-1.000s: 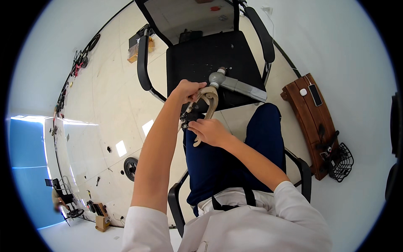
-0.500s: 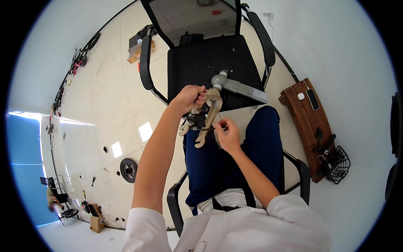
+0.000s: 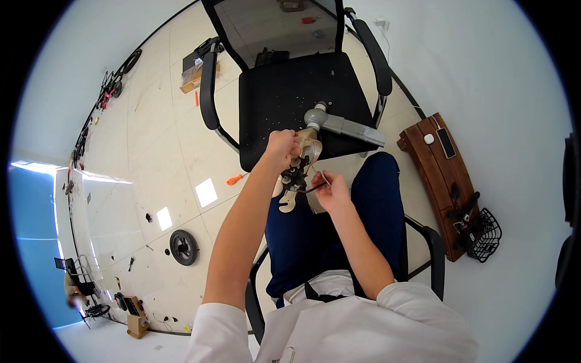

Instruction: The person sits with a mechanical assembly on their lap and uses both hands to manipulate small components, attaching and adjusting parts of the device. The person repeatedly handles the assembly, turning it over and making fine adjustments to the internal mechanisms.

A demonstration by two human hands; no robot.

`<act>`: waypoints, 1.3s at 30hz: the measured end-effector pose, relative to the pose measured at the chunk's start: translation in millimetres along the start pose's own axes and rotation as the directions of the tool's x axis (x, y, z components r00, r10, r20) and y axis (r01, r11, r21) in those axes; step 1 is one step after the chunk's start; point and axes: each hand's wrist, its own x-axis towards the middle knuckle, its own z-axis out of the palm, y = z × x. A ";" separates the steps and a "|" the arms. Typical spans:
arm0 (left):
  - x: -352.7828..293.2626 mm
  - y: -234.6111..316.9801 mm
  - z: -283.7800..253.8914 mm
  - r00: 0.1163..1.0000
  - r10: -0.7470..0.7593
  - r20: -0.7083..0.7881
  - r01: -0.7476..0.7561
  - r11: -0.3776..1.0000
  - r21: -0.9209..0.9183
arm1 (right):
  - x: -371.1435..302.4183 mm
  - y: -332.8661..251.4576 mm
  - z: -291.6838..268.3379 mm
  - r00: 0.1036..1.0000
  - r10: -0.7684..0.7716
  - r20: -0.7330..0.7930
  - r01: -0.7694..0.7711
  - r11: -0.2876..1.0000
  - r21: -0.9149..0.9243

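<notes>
A beige bicycle fork (image 3: 311,147) is fixed to a grey frame piece (image 3: 351,128) lying on the black chair seat. The fork's lower ends (image 3: 287,203) hang over my lap. My left hand (image 3: 282,149) is closed around the fork's upper part, its fingertips partly hidden. Between the legs sits a black brake caliper (image 3: 295,174). A dark cable (image 3: 310,190) runs from the caliper to my right hand (image 3: 331,191), whose fingers are pinched on it. A thin, pale strand (image 3: 325,178) shows by those fingers.
An orange screwdriver (image 3: 235,180) and a small black wheel (image 3: 184,247) lie on the floor to the left. A wooden bench (image 3: 426,158) on the right bears a phone (image 3: 446,143) and a white case (image 3: 429,138). A black wire basket (image 3: 484,236) stands beside it.
The fork has turned, bringing its legs closer together in view. My left hand has shifted slightly down and right. My right hand has turned, and the pale strand now shows beside its fingers.
</notes>
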 end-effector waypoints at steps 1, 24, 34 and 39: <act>-2.7 -1.5 -0.2 0.999 0.018 -0.026 -0.019 1.000 -0.018 | -1.5 -5.4 1.7 0.997 0.073 0.011 -0.074 0.995 0.061; -16.6 -28.0 -9.6 0.880 0.314 -0.357 -0.210 0.930 0.302 | -84.5 6.8 58.9 0.522 -0.404 0.752 0.848 0.338 -0.408; -49.0 -43.2 -74.2 0.796 0.596 -0.106 -0.380 0.628 0.679 | -116.9 25.8 -3.5 0.032 -0.018 0.999 0.978 -0.204 -0.035; -92.9 -42.7 -60.2 0.703 0.711 0.022 -0.448 0.419 0.790 | -122.1 16.5 -25.8 0.052 -0.007 0.999 0.904 -0.425 -0.050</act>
